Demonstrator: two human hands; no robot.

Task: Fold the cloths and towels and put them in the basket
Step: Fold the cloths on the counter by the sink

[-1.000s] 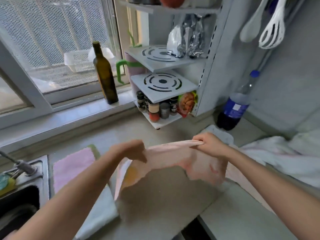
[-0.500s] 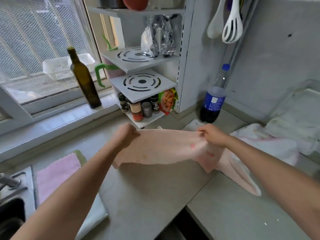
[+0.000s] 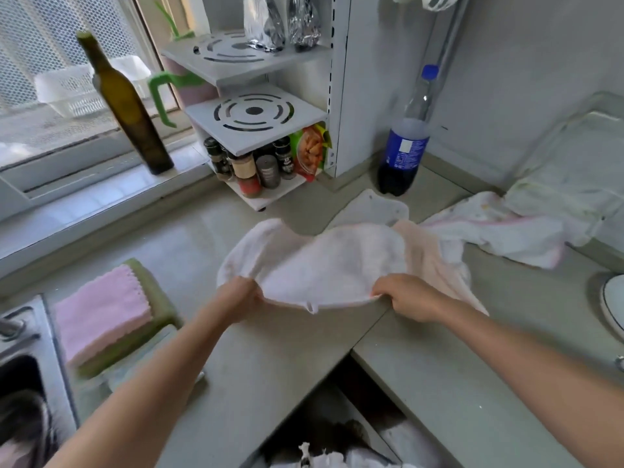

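Note:
A pale pink towel point(image 3: 324, 261) lies spread over the grey counter point(image 3: 270, 359), its far part billowing. My left hand point(image 3: 241, 298) grips its near left corner and my right hand point(image 3: 401, 297) grips its near right corner, both low by the counter. A peach part of the towel point(image 3: 429, 261) trails to the right. More unfolded white and pink cloths point(image 3: 499, 228) are heaped at the back right. A folded pink cloth point(image 3: 101, 312) sits on a folded green one point(image 3: 158, 298) at the left. No basket shows on the counter.
A dark olive bottle point(image 3: 128, 106) stands on the window sill. A white corner rack point(image 3: 256, 116) holds spice jars point(image 3: 250, 167). A blue-labelled soda bottle point(image 3: 405, 146) stands beside it. A sink point(image 3: 20, 376) lies far left, a white plate rim point(image 3: 611, 302) far right.
Both hands have come down and toward me with the towel, which was held up in the air and now spreads flat over the counter. The view has tilted downward.

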